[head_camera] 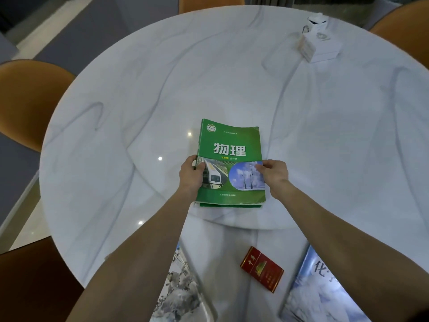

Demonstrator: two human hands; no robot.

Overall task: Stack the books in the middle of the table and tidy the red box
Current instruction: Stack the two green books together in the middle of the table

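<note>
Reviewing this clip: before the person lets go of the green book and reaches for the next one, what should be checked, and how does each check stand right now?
1. Green book in the table's middle: ok.
2. Book flat on the table: cannot tell; a second green edge shows under its near end.
3. Both hands on it: ok, left hand at its left edge, right hand at its right edge.
4. Remaining books in reach: ok, grey book and blue book lie at the near edge.
5. Red box tidied: not ok, it lies askew between them.

Around the red box (261, 268): three books, green (229, 159), grey-white (178, 291), blue (325, 291); two hands; one white box (319, 44) far beyond.
</note>
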